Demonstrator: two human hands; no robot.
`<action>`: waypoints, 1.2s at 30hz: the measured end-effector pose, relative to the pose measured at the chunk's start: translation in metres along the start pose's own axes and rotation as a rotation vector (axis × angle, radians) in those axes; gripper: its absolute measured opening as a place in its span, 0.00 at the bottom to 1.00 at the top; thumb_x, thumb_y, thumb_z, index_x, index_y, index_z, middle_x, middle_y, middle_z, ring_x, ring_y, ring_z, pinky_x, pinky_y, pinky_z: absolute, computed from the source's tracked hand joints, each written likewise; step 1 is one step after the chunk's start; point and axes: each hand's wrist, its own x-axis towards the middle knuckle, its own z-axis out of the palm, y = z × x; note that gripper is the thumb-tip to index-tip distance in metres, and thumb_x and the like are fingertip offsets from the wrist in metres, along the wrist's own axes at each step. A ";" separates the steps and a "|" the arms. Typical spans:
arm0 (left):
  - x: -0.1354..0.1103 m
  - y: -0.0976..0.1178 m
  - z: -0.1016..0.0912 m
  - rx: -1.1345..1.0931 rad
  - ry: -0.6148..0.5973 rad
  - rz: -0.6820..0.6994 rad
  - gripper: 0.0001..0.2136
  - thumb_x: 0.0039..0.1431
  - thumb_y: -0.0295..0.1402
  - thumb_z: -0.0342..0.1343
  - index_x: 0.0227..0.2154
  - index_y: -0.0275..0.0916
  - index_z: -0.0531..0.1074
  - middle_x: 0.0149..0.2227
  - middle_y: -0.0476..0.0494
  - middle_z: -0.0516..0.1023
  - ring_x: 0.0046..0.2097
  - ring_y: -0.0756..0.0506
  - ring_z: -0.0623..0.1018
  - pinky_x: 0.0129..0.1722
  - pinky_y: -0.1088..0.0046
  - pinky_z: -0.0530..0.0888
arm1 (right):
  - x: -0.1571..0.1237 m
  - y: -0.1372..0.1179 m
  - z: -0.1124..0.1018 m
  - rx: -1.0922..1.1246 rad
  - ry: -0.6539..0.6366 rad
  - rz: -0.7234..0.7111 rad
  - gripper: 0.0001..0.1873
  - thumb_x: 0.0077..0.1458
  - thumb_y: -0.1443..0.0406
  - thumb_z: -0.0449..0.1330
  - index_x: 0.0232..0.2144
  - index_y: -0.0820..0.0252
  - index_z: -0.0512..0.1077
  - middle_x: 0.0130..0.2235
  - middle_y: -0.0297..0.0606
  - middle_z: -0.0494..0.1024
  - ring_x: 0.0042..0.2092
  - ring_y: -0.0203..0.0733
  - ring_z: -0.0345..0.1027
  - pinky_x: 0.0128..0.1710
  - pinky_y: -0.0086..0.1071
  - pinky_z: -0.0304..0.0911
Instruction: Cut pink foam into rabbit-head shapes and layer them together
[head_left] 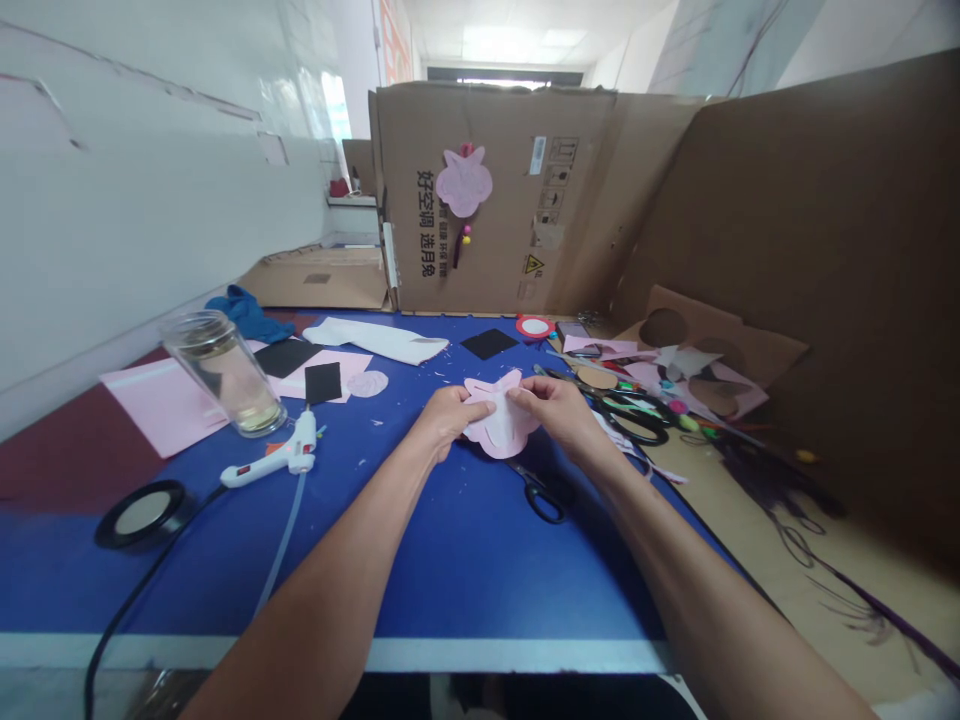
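Observation:
A pink cut-out [499,428], scalloped and with two points at its top, is held up between both hands over the blue table. My left hand [448,418] pinches its left edge, thumb on the near face. At the upper right edge, my right hand [559,405] grips the same cut-out between thumb and fingers. Whitish backing shows on the side toward me. Just below lie black-handled scissors [544,497], their blades partly hidden under the cut-out.
At left are a white glue gun [281,455] with its cord, black tape [142,515] and a glass jar [225,375]. Large scissors [637,415] and scraps crowd the right. A similar pink cut-out [464,183] hangs on the cardboard wall [577,270] behind.

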 end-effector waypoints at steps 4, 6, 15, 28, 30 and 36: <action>0.000 0.000 0.000 0.008 0.020 -0.014 0.04 0.51 0.27 0.69 0.31 0.36 0.83 0.30 0.41 0.84 0.30 0.45 0.79 0.32 0.71 0.73 | 0.000 -0.001 0.000 0.000 -0.009 0.004 0.17 0.45 0.51 0.68 0.27 0.59 0.78 0.26 0.33 0.76 0.28 0.38 0.62 0.29 0.32 0.56; 0.000 0.000 -0.001 -0.006 0.012 -0.016 0.06 0.50 0.27 0.69 0.33 0.36 0.83 0.32 0.41 0.85 0.30 0.46 0.79 0.31 0.71 0.73 | 0.000 -0.002 0.000 -0.003 -0.014 0.001 0.17 0.45 0.52 0.68 0.28 0.60 0.79 0.26 0.34 0.77 0.28 0.38 0.62 0.29 0.32 0.57; 0.001 -0.001 -0.001 -0.042 -0.036 0.010 0.12 0.46 0.22 0.69 0.35 0.37 0.82 0.32 0.43 0.85 0.34 0.44 0.81 0.38 0.68 0.77 | -0.002 -0.004 -0.001 0.008 -0.002 -0.004 0.16 0.45 0.53 0.69 0.29 0.60 0.79 0.28 0.35 0.78 0.29 0.39 0.64 0.31 0.32 0.58; -0.003 0.005 -0.001 -0.044 -0.027 0.009 0.14 0.50 0.22 0.68 0.41 0.36 0.82 0.36 0.42 0.85 0.33 0.47 0.81 0.34 0.72 0.75 | 0.002 0.002 -0.002 0.029 -0.015 0.012 0.16 0.42 0.56 0.69 0.31 0.61 0.80 0.29 0.36 0.80 0.30 0.40 0.66 0.31 0.32 0.61; -0.002 0.006 -0.001 -0.066 -0.031 0.002 0.13 0.51 0.25 0.69 0.42 0.36 0.82 0.36 0.41 0.85 0.32 0.46 0.81 0.33 0.72 0.75 | 0.002 0.002 -0.002 0.034 -0.019 0.016 0.17 0.43 0.55 0.69 0.32 0.61 0.80 0.30 0.36 0.80 0.31 0.40 0.67 0.32 0.32 0.62; 0.004 0.002 -0.004 -0.055 -0.011 0.001 0.09 0.58 0.30 0.65 0.40 0.33 0.83 0.27 0.43 0.81 0.24 0.50 0.74 0.25 0.74 0.69 | 0.001 -0.001 -0.002 0.049 -0.018 0.017 0.18 0.43 0.55 0.69 0.33 0.62 0.80 0.29 0.35 0.79 0.30 0.39 0.66 0.32 0.32 0.60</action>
